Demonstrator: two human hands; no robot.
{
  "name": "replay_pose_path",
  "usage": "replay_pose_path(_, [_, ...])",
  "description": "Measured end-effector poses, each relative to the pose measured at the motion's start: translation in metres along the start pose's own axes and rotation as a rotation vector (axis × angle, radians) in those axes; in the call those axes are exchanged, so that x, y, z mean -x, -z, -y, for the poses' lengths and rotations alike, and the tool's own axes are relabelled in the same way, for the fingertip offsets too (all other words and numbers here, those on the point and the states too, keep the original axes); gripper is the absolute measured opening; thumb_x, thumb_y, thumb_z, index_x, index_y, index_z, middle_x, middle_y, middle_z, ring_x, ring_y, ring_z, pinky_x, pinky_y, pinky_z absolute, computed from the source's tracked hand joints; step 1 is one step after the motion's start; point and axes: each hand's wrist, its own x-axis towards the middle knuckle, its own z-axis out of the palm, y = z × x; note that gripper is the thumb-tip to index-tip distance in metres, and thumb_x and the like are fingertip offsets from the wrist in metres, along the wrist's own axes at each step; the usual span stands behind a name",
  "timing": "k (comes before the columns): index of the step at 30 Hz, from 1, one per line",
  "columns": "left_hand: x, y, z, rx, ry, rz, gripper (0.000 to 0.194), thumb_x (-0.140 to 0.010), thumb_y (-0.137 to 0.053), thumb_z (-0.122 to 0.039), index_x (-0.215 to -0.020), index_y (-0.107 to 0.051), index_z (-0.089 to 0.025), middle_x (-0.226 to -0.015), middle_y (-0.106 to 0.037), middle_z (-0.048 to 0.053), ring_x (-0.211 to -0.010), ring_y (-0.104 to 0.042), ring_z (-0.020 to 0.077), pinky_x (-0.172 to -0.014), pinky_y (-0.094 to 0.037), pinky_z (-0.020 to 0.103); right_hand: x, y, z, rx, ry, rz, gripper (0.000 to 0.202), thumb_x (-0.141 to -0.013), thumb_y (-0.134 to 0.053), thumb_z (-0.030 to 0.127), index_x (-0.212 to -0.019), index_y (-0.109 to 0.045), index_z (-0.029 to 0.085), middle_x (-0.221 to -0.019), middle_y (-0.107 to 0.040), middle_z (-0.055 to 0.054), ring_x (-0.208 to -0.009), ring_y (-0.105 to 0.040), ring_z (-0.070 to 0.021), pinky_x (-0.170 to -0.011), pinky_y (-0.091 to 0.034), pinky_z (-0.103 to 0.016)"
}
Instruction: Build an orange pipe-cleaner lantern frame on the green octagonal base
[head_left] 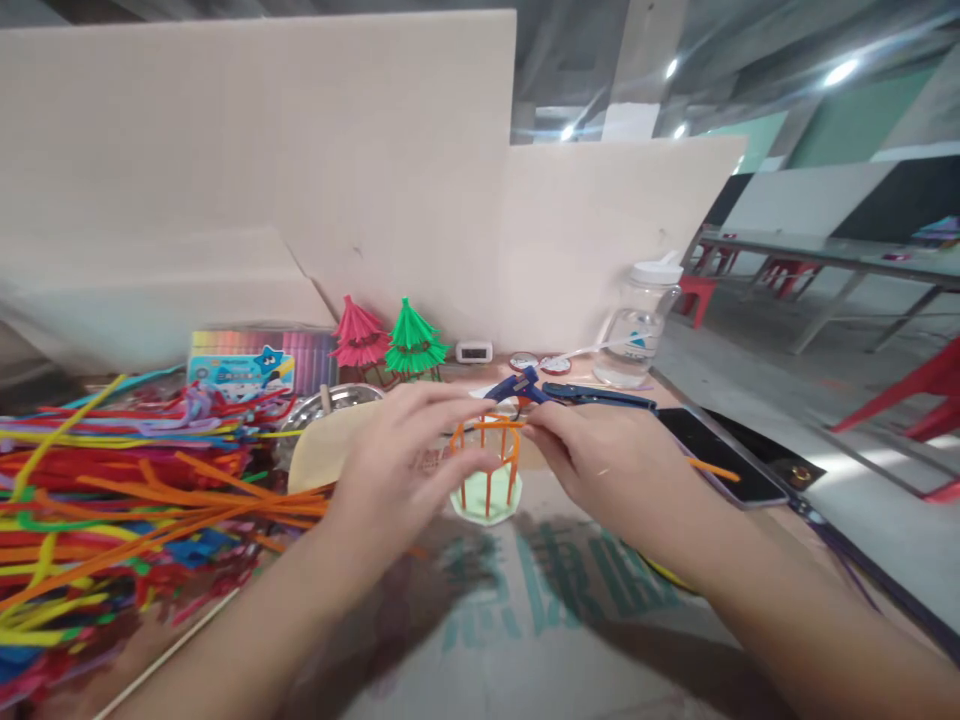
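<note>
A small cage of orange pipe cleaners [488, 485] stands upright on a pale green many-sided base [480, 515], with an orange ring around its top. My right hand [611, 450] pinches that ring at its right side with thumb and forefinger. On the other side, my left hand [412, 450] has its fingers apart, the thumb reaching in front of the cage; I cannot tell if it touches. Just behind the cage lies a dark blue tool [529, 385], partly hidden by my hands.
Loose pipe cleaners [135, 500] in many colours pile up on the left. Behind stand a marker pack [259, 362], a pink tree [360, 335], a green tree [415, 338] and a small display [474, 352]. A clear bottle [634, 335] and a phone [720, 455] are on the right.
</note>
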Motion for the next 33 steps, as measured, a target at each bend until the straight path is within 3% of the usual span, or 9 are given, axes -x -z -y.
replay_pose_path(4, [0.007,-0.015,-0.038,0.067,-0.225,-0.047,0.024,-0.090,-0.068,-0.030,-0.113,-0.066,-0.024,-0.105,-0.070,0.005,-0.099,-0.065,0.0175,-0.088,-0.052,0.034,0.004,0.005,0.018,-0.106,0.082,0.140,0.017,-0.092,-0.050,0.017,-0.091,-0.067,0.020,-0.080,-0.074,-0.007,-0.069,-0.065,-0.0199,-0.057,-0.035,-0.030])
replay_pose_path(8, [0.017,-0.020,-0.043,0.038,-0.285,-0.028,0.027,-0.089,-0.063,-0.010,-0.112,-0.066,-0.024,-0.101,-0.071,0.002,-0.095,-0.063,0.0172,-0.087,-0.050,0.034,0.004,-0.001,0.028,-0.114,0.075,0.152,0.016,-0.088,-0.050,0.012,-0.087,-0.064,0.020,-0.075,-0.072,-0.004,-0.065,-0.065,-0.0194,-0.053,-0.031,-0.031])
replay_pose_path(11, [0.019,-0.012,-0.051,0.140,-0.304,-0.032,0.013,-0.093,-0.057,-0.011,-0.095,-0.067,-0.019,-0.088,-0.069,0.003,-0.084,-0.062,0.0164,-0.080,-0.050,0.032,0.004,-0.001,0.025,-0.101,0.097,0.131,0.011,-0.087,-0.053,0.014,-0.088,-0.064,0.019,-0.070,-0.070,-0.003,-0.060,-0.063,-0.0200,-0.051,-0.027,-0.031])
replay_pose_path(14, [0.021,-0.001,-0.069,0.226,-0.292,0.306,0.025,-0.096,-0.055,-0.030,-0.075,-0.060,-0.018,-0.079,-0.065,0.003,-0.077,-0.059,0.0167,-0.075,-0.049,0.031,0.003,0.011,0.009,-0.080,0.016,0.017,0.017,-0.094,-0.052,0.022,-0.086,-0.066,0.019,-0.070,-0.070,-0.003,-0.061,-0.063,-0.0197,-0.054,-0.030,-0.030])
replay_pose_path(17, [0.021,0.011,-0.076,0.178,-0.286,0.585,0.010,-0.094,-0.057,-0.027,-0.090,-0.063,-0.020,-0.098,-0.068,0.004,-0.095,-0.062,0.0182,-0.086,-0.050,0.030,0.001,0.028,-0.013,-0.094,-0.140,-0.124,0.021,-0.096,-0.052,0.031,-0.090,-0.070,0.020,-0.074,-0.073,-0.004,-0.065,-0.065,-0.0199,-0.059,-0.035,-0.029])
replay_pose_path(20, [0.014,0.021,-0.049,0.190,-0.076,0.561,0.030,-0.091,-0.053,-0.015,-0.119,-0.060,-0.025,-0.119,-0.066,0.005,-0.111,-0.062,0.0176,-0.095,-0.049,0.030,0.000,0.038,-0.028,-0.216,-0.215,-0.177,0.021,-0.094,-0.053,0.031,-0.094,-0.072,0.021,-0.073,-0.073,-0.003,-0.061,-0.063,-0.0178,-0.056,-0.035,-0.027])
replay_pose_path(23, [0.006,0.021,0.005,0.124,0.262,0.344,0.021,-0.093,-0.050,-0.022,-0.105,-0.067,-0.021,-0.101,-0.072,0.004,-0.094,-0.067,0.0181,-0.085,-0.053,0.030,-0.003,0.038,-0.033,-0.327,-0.212,-0.143,0.022,-0.094,-0.050,0.028,-0.095,-0.071,0.021,-0.065,-0.069,-0.001,-0.055,-0.060,-0.0161,-0.053,-0.034,-0.026])
replay_pose_path(26, [0.009,0.006,0.052,0.077,0.556,0.316,0.030,-0.091,-0.050,-0.032,-0.111,-0.067,-0.016,-0.109,-0.073,0.009,-0.096,-0.068,0.0219,-0.081,-0.054,0.032,-0.006,0.029,-0.031,-0.410,-0.209,-0.107,0.023,-0.095,-0.048,0.028,-0.100,-0.069,0.020,-0.064,-0.067,0.000,-0.053,-0.058,-0.0146,-0.053,-0.035,-0.026])
replay_pose_path(33, [0.028,-0.035,0.069,0.389,0.494,0.458,0.044,-0.091,-0.047,-0.031,-0.132,-0.056,-0.017,-0.139,-0.059,0.012,-0.123,-0.058,0.0239,-0.099,-0.050,0.036,-0.011,0.010,-0.034,-0.400,-0.165,-0.079,0.015,-0.093,-0.051,0.023,-0.093,-0.066,0.020,-0.076,-0.071,-0.002,-0.062,-0.060,-0.0151,-0.057,-0.038,-0.026])
